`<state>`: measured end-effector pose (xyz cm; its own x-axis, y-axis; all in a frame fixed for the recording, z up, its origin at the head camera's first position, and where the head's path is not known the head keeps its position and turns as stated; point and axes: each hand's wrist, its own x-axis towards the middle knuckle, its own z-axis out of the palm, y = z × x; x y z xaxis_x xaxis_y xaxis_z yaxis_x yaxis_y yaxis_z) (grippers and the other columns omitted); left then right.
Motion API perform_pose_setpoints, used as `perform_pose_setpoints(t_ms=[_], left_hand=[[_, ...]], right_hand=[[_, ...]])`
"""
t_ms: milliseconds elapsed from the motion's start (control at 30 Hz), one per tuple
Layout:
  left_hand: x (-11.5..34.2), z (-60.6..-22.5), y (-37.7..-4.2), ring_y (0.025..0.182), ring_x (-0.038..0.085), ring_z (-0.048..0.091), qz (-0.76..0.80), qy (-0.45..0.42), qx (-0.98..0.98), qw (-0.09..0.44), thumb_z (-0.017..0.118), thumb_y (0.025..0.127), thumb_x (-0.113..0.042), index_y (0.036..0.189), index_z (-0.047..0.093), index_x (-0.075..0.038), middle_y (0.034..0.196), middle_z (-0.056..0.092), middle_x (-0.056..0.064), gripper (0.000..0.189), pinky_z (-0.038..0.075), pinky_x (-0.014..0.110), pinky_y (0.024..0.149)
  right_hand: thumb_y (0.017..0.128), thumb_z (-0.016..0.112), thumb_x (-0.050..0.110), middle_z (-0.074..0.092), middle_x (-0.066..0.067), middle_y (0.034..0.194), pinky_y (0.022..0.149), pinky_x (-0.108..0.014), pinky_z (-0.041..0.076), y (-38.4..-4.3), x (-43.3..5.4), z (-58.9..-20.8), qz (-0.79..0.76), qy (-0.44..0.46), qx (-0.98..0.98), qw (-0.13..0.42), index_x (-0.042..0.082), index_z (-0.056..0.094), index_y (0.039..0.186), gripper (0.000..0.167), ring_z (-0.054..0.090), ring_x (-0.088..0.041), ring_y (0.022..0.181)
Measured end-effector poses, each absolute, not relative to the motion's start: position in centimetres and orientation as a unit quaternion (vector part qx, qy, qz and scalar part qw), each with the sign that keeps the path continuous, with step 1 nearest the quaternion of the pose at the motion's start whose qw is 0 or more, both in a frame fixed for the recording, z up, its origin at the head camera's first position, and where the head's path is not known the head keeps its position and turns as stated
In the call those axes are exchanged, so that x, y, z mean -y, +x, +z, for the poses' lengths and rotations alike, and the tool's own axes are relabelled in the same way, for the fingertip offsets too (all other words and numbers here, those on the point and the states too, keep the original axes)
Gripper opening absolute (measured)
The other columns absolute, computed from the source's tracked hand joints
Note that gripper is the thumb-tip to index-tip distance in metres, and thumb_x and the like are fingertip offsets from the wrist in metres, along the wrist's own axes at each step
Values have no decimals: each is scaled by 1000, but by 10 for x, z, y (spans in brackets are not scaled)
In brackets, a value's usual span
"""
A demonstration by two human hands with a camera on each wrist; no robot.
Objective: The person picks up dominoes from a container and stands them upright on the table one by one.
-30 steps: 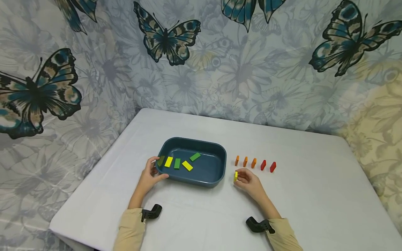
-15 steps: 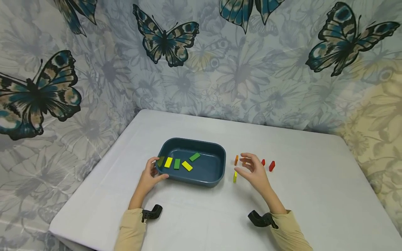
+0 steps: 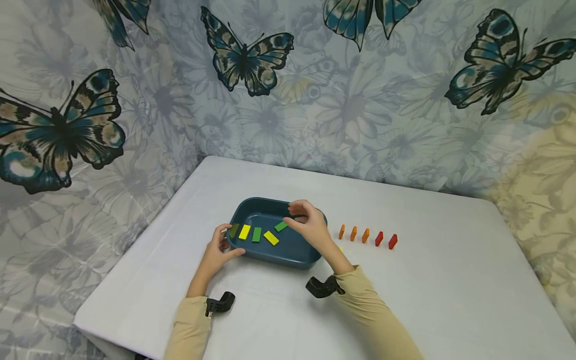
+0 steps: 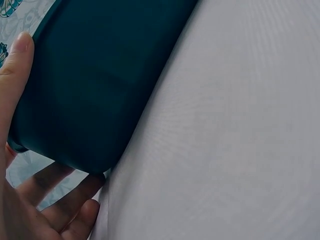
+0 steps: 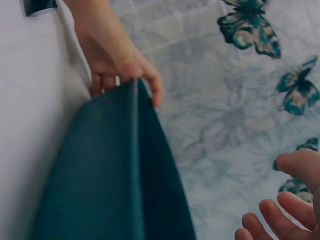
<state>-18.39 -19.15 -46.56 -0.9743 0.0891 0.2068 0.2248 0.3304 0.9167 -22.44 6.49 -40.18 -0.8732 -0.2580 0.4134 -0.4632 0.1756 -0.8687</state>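
Left hand [image 3: 216, 254] gripping the tray's [image 3: 275, 258] left end, thumb at the near corner; right hand [image 3: 311, 227] hovers over the right end, fingers loosely curved, thumb apart!

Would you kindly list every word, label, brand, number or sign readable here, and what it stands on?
None can be read: no text shows on the blue tray, coloured blocks or white tablecloth, and the backdrop shows butterflies and flowers.
Any on the black wrist cameras would be too small.

You've got room nearside of the tray [image 3: 270, 258]; left hand [image 3: 215, 254] hogs its left end, orange blocks [image 3: 353, 233] stand off its right.
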Motion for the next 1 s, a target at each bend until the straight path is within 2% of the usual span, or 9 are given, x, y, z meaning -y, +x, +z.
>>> perform_pose_setpoints(t_ms=[167, 433, 600, 733, 867, 1000], left_hand=[[190, -465, -184, 84, 37, 48, -569, -94, 815, 61, 75, 71, -5, 125, 34, 2, 117, 48, 31, 69, 38, 52, 78], [189, -463, -184, 88, 37, 48, -569, -97, 814, 61, 75, 71, -4, 125, 33, 2, 119, 46, 33, 69, 38, 52, 80], [191, -460, -186, 85, 38, 47, -572, -99, 812, 66, 75, 71, -5, 125, 33, 2, 116, 48, 32, 69, 37, 53, 78], [192, -461, -185, 84, 37, 48, -565, -95, 818, 62, 75, 70, -4, 125, 34, 2, 114, 49, 31, 69, 38, 52, 77], [192, -462, -185, 85, 36, 48, -566, -101, 816, 59, 75, 70, -4, 125, 33, 3, 113, 48, 32, 69, 38, 53, 78], [191, -462, -186, 87, 36, 48, -567, -99, 816, 60, 76, 70, -5, 125, 34, 3, 114, 47, 32, 69, 38, 53, 79]], right_hand=[[78, 69, 4, 58, -20, 95, 72, -39, 48, -234, -31, -427, 570, 246, 780, 72, -4, 55, 105, 32, 55, -34, 88], [76, 71, 6, 60, -14, 92, 71, -29, 47, -239, -7, -449, 412, 252, 876, -7, -5, 58, 99, 29, 57, -24, 82], [74, 74, 11, 54, -6, 79, 62, -23, 44, -244, -4, -453, 332, 241, 911, -36, 1, 58, 85, 22, 52, -16, 70], [71, 76, 10, 48, -4, 71, 58, -23, 41, -243, -3, -455, 310, 227, 921, -56, 3, 53, 77, 24, 45, -14, 65], [71, 75, 4, 49, -3, 72, 60, -25, 42, -242, -3, -455, 292, 207, 931, -66, 2, 55, 80, 22, 46, -15, 65], [72, 75, 7, 56, -3, 76, 60, -28, 45, -241, -3, -453, 260, 178, 945, -88, 3, 60, 88, 23, 52, -16, 67]])
